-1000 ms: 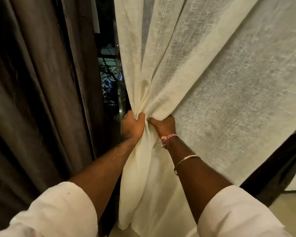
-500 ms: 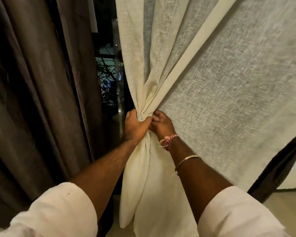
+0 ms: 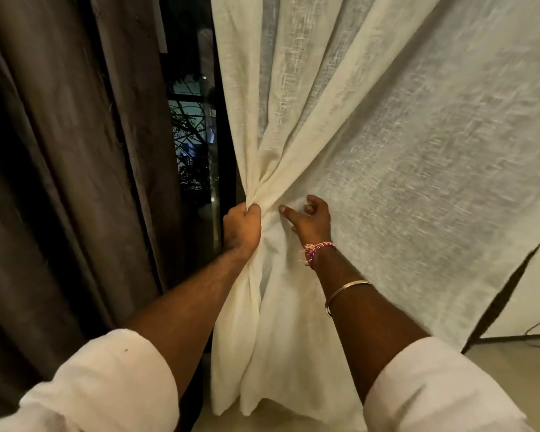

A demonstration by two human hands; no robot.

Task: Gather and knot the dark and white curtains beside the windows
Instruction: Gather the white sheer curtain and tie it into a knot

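The white linen curtain (image 3: pixel 402 145) fills the right of the view and is bunched into folds at its left edge. My left hand (image 3: pixel 241 229) is clenched around that bunch at about waist height. Just to the right, my right hand (image 3: pixel 310 220) has spread fingers lying against the cloth, gripping nothing. The curtain's lower part hangs loose below both hands. The dark brown curtain (image 3: pixel 60 157) hangs in vertical folds on the left, untouched.
Between the two curtains a narrow strip of window (image 3: pixel 190 141) shows darkness and foliage outside. A dark frame edge (image 3: pixel 499 304) slants at the lower right, with pale floor (image 3: pixel 524 372) and a thin cable beside it.
My right hand has let go of the gathered bunch and opened, shifting slightly right. My left hand keeps its hold on the white curtain.
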